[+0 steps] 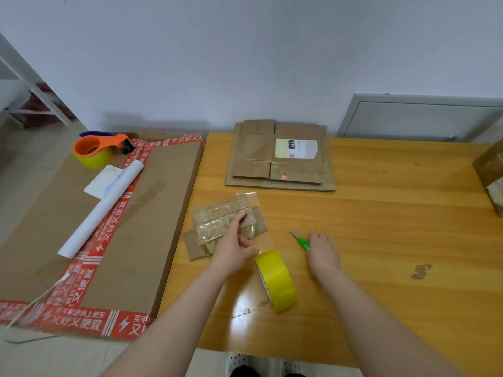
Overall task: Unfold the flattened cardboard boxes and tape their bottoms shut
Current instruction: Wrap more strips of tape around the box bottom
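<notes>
A small cardboard box [217,227], its upper face glossy with clear tape, lies on the wooden tabletop [381,213] close to the left edge, with bare brown flaps sticking out at its near-left and right ends. The left hand [235,250] rests on it: the index finger is stretched forward and presses on the taped face, while the thumb and other fingers are curled at the near-right corner. A clear strip seems to run there from the box to the yellow tape roll [277,281]; whether the curled fingers pinch it cannot be told. The roll stands on its edge just in front of that hand.

The right hand [322,253] lies palm down to the right of the roll, its fingertips touching the green handle of a pair of scissors [300,240] that lies flat on the tabletop; whether the fingers close round the handle cannot be told.

At the far side a stack of flattened cardboard boxes [280,159] lies against the wall, the top one bearing a white label [296,148]. Another taped box [491,170] shows at the right edge.

Left of the tabletop lies a large flat carton [152,213] edged with red printed tape, carrying an orange tape dispenser [100,149], a white paper roll [100,210] and a paper slip [100,182]
</notes>
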